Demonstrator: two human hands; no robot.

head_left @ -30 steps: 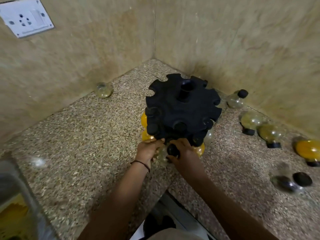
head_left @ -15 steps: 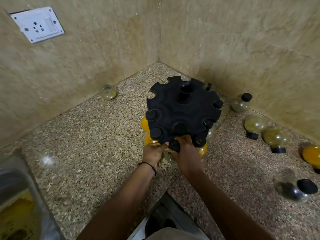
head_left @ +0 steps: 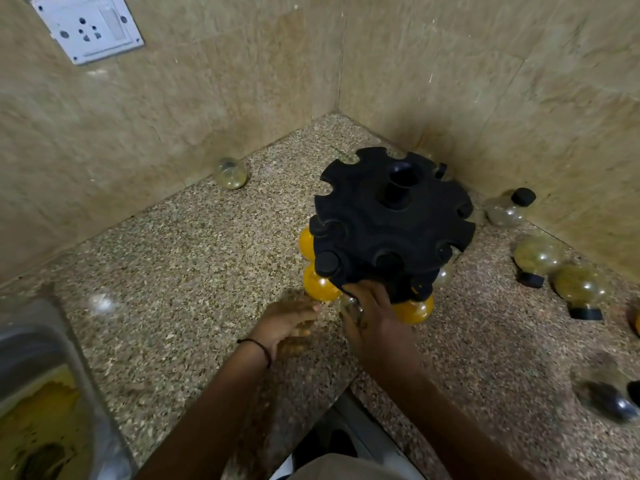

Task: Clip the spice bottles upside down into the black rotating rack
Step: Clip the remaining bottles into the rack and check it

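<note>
Since a second ago the left hand (head_left: 287, 323) has come off the clear bottle (head_left: 349, 304) and hangs open and blurred beside it; the right hand (head_left: 372, 317) grips that bottle at the near lower edge of the black rack (head_left: 391, 223) on the surface (head_left: 180, 271). To seat it well, press the cap squarely into the notch, steadying the rack against turning.

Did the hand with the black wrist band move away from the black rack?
Yes. The left hand with the black wrist band has pulled back from the black rotating rack, towards the person and slightly left, now open over the speckled granite counter.
</note>
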